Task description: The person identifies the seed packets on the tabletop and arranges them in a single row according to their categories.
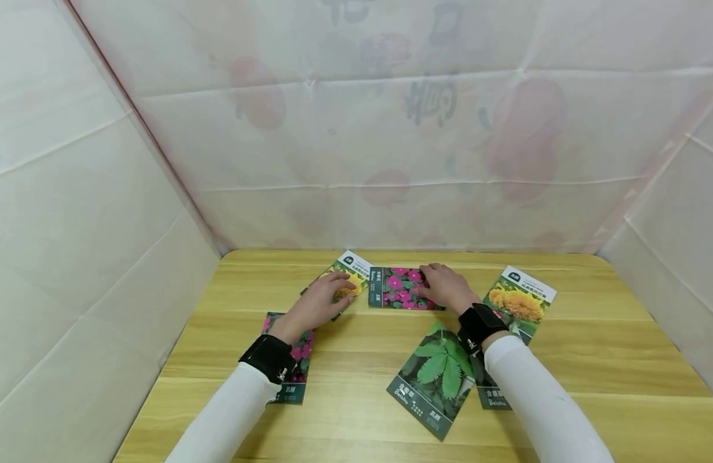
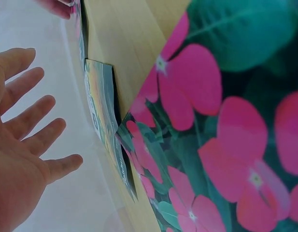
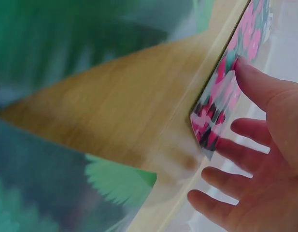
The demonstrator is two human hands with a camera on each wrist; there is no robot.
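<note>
My left hand hovers over a seed packet with yellow flowers at the back of the table; in the left wrist view its fingers are spread, holding nothing. Under the left wrist lies a packet with pink flowers, partly hidden by the arm. My right hand is at the right end of another pink-flower packet, which lies sideways. In the right wrist view, the thumb touches this packet's printed face, while the other fingers spread loosely around its end.
Near the right forearm lie a green-leaf packet, a second yellow-flower packet and a dark packet partly under the sleeve. The wooden table meets pale cloth walls at the back and sides.
</note>
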